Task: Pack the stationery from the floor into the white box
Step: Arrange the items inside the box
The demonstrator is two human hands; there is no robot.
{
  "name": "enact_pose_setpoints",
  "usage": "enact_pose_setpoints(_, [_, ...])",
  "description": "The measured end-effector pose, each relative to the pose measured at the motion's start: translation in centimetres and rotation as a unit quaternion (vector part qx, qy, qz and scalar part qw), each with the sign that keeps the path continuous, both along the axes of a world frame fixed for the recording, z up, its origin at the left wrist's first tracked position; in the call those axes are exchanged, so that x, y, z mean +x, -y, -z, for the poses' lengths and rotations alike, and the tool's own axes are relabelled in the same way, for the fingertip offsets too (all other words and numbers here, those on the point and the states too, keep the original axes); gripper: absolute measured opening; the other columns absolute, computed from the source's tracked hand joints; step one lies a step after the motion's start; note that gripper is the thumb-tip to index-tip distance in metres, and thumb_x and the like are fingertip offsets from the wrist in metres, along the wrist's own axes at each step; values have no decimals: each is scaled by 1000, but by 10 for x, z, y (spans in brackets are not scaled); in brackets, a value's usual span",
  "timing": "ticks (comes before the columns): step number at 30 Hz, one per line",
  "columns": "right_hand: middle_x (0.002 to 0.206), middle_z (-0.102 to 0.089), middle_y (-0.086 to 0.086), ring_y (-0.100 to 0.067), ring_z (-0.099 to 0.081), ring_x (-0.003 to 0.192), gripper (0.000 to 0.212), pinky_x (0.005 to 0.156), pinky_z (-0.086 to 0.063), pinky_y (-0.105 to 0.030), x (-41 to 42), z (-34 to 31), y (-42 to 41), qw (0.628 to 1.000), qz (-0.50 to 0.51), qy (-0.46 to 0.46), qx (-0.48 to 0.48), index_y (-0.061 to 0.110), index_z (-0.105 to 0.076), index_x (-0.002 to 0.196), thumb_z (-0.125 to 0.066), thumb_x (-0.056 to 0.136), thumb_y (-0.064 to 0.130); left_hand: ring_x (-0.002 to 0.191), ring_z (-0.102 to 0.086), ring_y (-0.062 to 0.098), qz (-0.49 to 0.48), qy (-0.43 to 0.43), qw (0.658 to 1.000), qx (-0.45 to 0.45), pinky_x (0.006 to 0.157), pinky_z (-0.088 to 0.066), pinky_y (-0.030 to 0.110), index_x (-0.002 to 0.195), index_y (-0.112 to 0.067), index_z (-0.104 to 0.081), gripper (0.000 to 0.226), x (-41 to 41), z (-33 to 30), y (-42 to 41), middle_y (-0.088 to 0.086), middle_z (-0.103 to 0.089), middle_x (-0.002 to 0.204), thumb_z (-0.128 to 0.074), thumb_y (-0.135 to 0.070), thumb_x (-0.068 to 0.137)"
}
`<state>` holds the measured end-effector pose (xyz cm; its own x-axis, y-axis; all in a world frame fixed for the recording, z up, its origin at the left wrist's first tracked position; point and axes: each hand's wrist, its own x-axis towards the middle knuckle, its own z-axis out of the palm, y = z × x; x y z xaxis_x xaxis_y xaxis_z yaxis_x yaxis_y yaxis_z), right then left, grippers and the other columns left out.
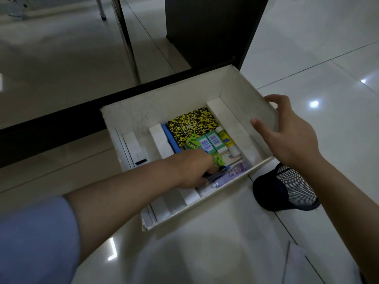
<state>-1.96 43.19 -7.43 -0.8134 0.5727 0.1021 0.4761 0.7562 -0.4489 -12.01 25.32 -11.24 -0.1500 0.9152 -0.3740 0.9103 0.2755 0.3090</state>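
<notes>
Left grip point(194, 171) inside white box point(143, 111), apparently clutching pens point(217, 177).

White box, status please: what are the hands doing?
Left hand inside white box, gripping dark pens. Right hand open at right wall. Notebook packed. Nothing blocking.

The floor point(225, 253) is glossy pale tile, crossed by thin dark grout lines and dotted with bright reflections of ceiling lights; the white box point(164, 99) sits directly on it, its far wall close against a long black strip point(61, 124) that runs across the tiles; just beside the box's near right corner lies a dark cap point(285, 191) (part black-and-white mesh), resting on the tile; farther back a metal leg point(128, 42) and a dark furniture panel point(209, 29) stand on the same floor; a pale sheet point(297, 267) lies at the lower right edge.
</notes>
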Motion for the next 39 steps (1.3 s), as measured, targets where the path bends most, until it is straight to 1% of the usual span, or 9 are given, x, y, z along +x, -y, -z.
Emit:
enact_pose_setpoints(13, [108, -62, -6, -23, -51, 80, 47, 69, -33, -29, -1, -2, 1, 1000, 5, -3, 1, 27, -35, 128, -52, 88, 44, 93, -60, 30, 43, -28, 999, 6, 73, -50, 35, 116, -10, -58, 27, 2, 5, 3, 14, -63, 100, -53, -19, 90])
enact_pose_setpoints(16, [110, -62, -6, -25, -55, 83, 45, 70, -35, -29, 0, 0, 1, 1000, 5, -9, 2, 28, -35, 128, -51, 89, 44, 95, -56, 28, 9, 21, 1000, 9, 78, -48, 36, 118, -13, -56, 31, -2, -1, 6, 12, -58, 102, -52, -30, 92])
enact_pose_setpoints(19, [119, -58, -6, -29, -58, 96, 45, 73, -35, -29, 0, 0, 0, 1000, 3, -19, 14, 27, -38, 129, -52, 89, 41, 98, -56, 26, -58, 57, 995, 49, 78, -47, 32, 119, -14, -59, 28, -4, -7, 13, 12, -59, 105, -46, -21, 96])
enact_pose_setpoints(23, [124, -48, -8, -29, -53, 108, 46, 77, -35, -30, 1, 1, -1, 999, -2, -25, 26, 24, -41, 132, -53, 90, 37, 111, -53, 21, -122, 77, 984, 108, 89, -44, 29, 130, -15, -54, 34, -1, -22, 27, 8, -57, 125, -43, -14, 97])
enact_pose_setpoints(27, [123, -45, -11, -27, -49, 112, 43, 84, -38, -29, 4, 1, -2, 999, -10, -52, 4, 17, -46, 132, -52, 92, 30, 87, -62, 26, -203, 183, 937, 217, 80, -50, 42, 103, -8, -66, 33, 22, -42, 38, 16, -67, 97, -42, -30, 98])
enact_pose_setpoints(29, [120, -47, -14, -27, -50, 111, 39, 85, -35, -21, 13, -1, 1, 997, 1, -80, -13, 11, -52, 128, -53, 91, 25, 81, -62, 23, -220, 213, 917, 256, 76, -49, 38, 93, -8, -66, 40, 39, -48, 39, 13, -67, 88, -43, -41, 95])
enact_pose_setpoints(33, [112, -54, -9, -18, -52, 104, 29, 82, -32, -4, 67, -10, 24, 986, 33, -165, 3, 9, -59, 115, -53, 88, 19, 83, -56, 6, -202, 146, 925, 287, 66, -40, 11, 114, -20, -63, 35, 65, -44, 44, -4, -64, 99, -47, -43, 93])
enact_pose_setpoints(36, [98, -56, 1, -7, -53, 90, 14, 78, -40, -7, 139, -13, 52, 977, 72, -199, 10, 8, -64, 100, -56, 88, 11, 96, -59, 17, -174, 93, 934, 298, 72, -40, 24, 120, -13, -59, 42, 69, -35, 50, 5, -65, 110, -42, -39, 92])
enact_pose_setpoints(39, [89, -58, 3, -3, -53, 76, 9, 69, -41, -6, 225, -3, 86, 976, 141, -165, -27, 14, -61, 92, -58, 88, 7, 93, -61, 31, -131, 34, 941, 311, 72, -43, 33, 113, -6, -61, 44, 69, -31, 50, 17, -65, 104, -37, -32, 88])
